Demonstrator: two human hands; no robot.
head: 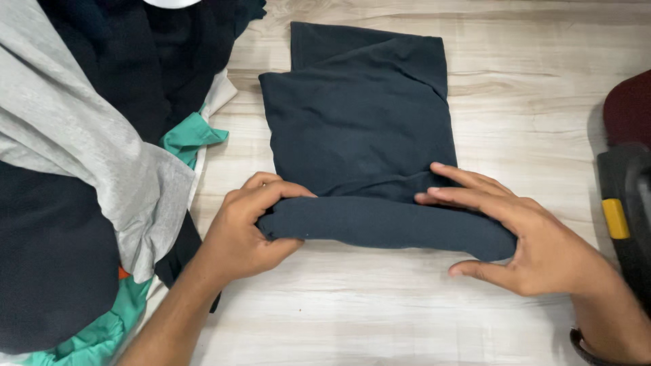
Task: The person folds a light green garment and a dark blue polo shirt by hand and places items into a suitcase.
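While the left hand [241,234] and right hand [522,237] pinch the rolled near edge, most of the dark shirt [359,122] lies flat, unrolled.

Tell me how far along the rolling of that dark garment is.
Done: the dark garment lies folded into a narrow panel on the wooden table. In hand: its near edge is turned into a short roll, which the left hand grips at one end and the right hand at the other. Left: most of the panel is flat, and the clothes pile sits unfolded.
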